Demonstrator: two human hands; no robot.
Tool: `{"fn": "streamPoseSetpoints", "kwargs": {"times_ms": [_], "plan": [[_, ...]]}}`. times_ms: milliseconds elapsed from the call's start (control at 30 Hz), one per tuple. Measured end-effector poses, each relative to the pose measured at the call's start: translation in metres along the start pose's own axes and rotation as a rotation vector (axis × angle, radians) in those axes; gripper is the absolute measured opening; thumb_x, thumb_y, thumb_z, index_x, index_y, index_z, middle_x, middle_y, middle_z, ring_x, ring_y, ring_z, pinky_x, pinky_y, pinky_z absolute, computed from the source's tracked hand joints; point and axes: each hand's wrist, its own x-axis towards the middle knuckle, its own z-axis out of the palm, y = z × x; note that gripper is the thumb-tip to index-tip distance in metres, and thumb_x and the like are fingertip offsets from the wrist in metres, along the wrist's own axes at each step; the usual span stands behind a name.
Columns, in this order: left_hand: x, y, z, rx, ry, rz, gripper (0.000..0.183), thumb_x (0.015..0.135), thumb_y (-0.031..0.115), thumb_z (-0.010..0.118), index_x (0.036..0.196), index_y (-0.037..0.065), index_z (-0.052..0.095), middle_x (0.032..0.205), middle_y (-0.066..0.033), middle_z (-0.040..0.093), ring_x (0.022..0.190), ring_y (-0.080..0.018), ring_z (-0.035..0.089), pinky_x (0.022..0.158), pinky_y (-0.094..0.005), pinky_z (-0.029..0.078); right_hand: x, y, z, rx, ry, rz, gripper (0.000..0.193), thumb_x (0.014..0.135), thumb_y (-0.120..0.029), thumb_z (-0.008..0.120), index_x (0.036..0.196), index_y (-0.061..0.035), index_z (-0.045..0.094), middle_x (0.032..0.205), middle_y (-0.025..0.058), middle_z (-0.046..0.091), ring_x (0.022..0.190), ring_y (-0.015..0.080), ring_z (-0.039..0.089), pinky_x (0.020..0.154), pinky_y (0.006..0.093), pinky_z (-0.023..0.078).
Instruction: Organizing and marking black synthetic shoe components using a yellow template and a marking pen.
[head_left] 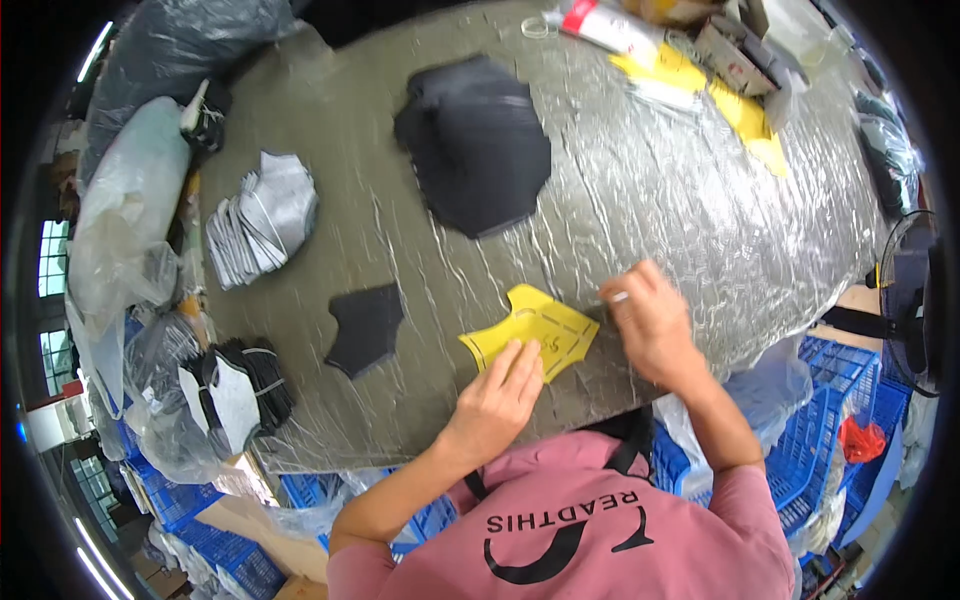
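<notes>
A yellow pattern template (520,328) with slots cut along its edges and handwriting on it lies at the near middle of the table. My left hand (499,396) rests on its lower part, fingers stretched out flat. Just right of the template, my right hand (650,325) is raised with curled, closed fingers and is slightly blurred. A small pale spot shows at its fingers; I cannot make out what they hold, if anything. Left of the template lies a single dark fabric piece (365,330). Farther off is a pile of black fabric pieces (475,145).
A tied bundle of grey pieces (265,215) and a black-and-white bundle (235,395) lie on the left. Plastic bags (130,210) line that side. Yellow sheets (745,115) and boxes (735,55) sit at the far right. Blue crates (825,400) and a fan (910,300) stand beyond the right edge.
</notes>
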Motion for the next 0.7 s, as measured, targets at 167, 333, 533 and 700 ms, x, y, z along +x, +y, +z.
{"fn": "streamPoseSetpoints", "kwargs": {"times_ms": [167,333,533,700], "plan": [[-0.004,0.005,0.002,-0.029,-0.007,-0.022,0.035,0.084,0.011,0.062,0.117,-0.001,0.066,0.132,-0.0115,0.062,0.123,-0.0276,0.058,0.094,-0.0328,0.054,-0.012,-0.015,0.023,-0.047,-0.141,0.005,0.011,0.090,-0.012,0.064,0.098,-0.0060,0.062,0.093,0.0135,0.054,0.082,0.0344,0.062,0.067,0.0457,0.053],[-0.007,0.009,0.000,-0.035,0.014,-0.046,0.035,0.083,0.008,0.062,0.117,-0.001,0.065,0.132,-0.0121,0.061,0.124,-0.0283,0.056,0.094,-0.0340,0.054,-0.016,-0.021,0.019,0.032,-0.068,-0.022,0.013,0.087,-0.011,0.067,0.099,-0.0061,0.063,0.094,0.0114,0.059,0.084,0.0323,0.064,0.069,0.0426,0.054],[-0.006,0.003,-0.009,-0.164,0.323,-0.240,0.044,0.080,0.005,0.061,0.123,0.000,0.060,0.130,-0.0147,0.056,0.123,-0.0323,0.051,0.106,-0.0481,0.036,0.017,-0.005,-0.009,0.557,-0.096,0.262,0.016,0.093,-0.010,0.065,0.106,0.0001,0.068,0.092,0.0115,0.070,0.084,0.0173,0.068,0.075,0.0308,0.053],[0.018,-0.012,-0.020,-0.154,0.051,-0.517,0.052,0.077,0.006,0.066,0.127,0.002,0.054,0.125,-0.0149,0.052,0.120,-0.0334,0.046,0.105,-0.0506,0.030,0.093,0.051,-0.032,1.471,0.224,0.426,0.031,0.096,-0.018,0.064,0.124,-0.0043,0.059,0.099,-0.0015,0.063,0.070,0.0061,0.055,0.060,0.0230,0.046]]}}
